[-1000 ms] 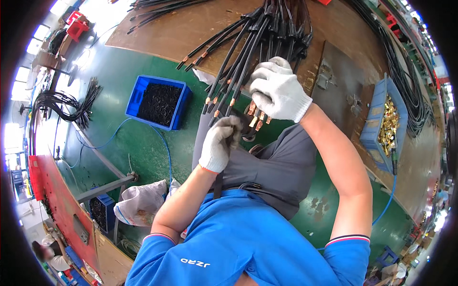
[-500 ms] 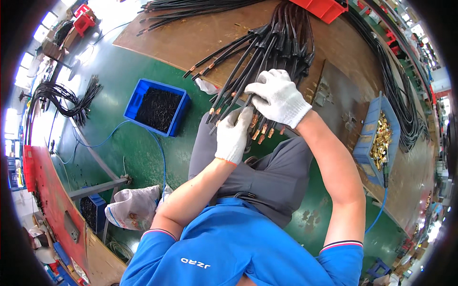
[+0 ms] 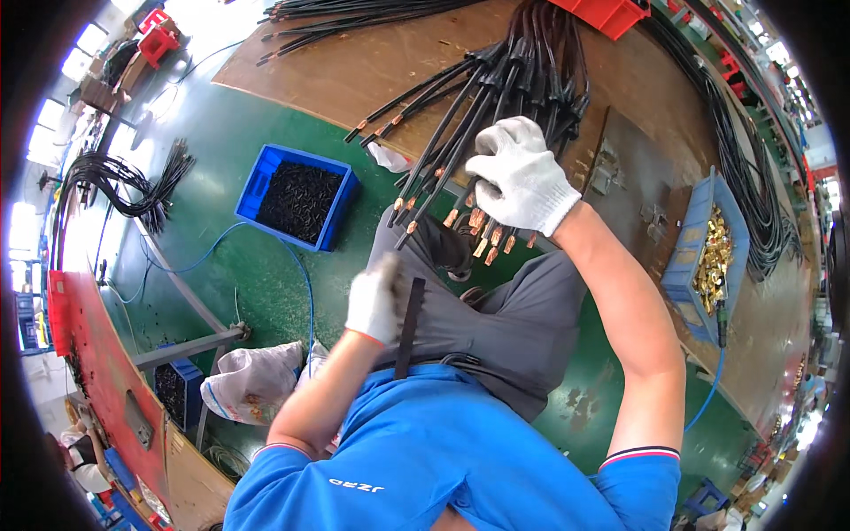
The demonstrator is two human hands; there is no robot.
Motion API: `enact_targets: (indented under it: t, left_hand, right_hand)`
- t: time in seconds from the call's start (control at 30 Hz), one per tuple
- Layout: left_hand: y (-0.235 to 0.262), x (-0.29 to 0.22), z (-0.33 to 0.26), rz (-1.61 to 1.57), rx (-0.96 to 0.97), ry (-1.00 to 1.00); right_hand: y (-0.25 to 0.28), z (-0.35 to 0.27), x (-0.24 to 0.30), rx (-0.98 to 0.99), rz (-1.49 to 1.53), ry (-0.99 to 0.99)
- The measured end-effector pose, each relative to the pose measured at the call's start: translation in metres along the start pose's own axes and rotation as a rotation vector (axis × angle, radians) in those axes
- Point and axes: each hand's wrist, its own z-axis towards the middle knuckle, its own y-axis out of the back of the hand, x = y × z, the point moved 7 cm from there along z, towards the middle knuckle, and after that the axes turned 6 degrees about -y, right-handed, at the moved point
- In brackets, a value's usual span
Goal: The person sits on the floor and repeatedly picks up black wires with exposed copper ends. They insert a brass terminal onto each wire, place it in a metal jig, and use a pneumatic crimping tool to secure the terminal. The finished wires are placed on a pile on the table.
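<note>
Off the brown table's (image 3: 354,75) near edge, head view: left hand (image 3: 372,301) has drawn back from the copper cable ends (image 3: 492,255) over the last half second, now farther from the table. Motion-blurred; I can't tell if its fingers are apart or together. Right hand (image 3: 521,177) curls; grip hidden underneath, clamped or loose unclear to me. Black cables (image 3: 512,88) overhang the table, passing beneath the right hand.
</note>
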Motion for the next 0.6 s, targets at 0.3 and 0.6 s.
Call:
enact_targets:
  t: [0.3,0.6]
  left_hand:
    - [0.181,-0.044,0.132,0.466,-0.646,-0.430]
    - [-0.031,-0.084,0.040,-0.025,0.340,-0.245]
  right_hand:
    - [0.000,0.014,-0.004,-0.038,0.036,-0.052]
    - [-0.018,0.031,0.004,0.237,-0.067,0.080]
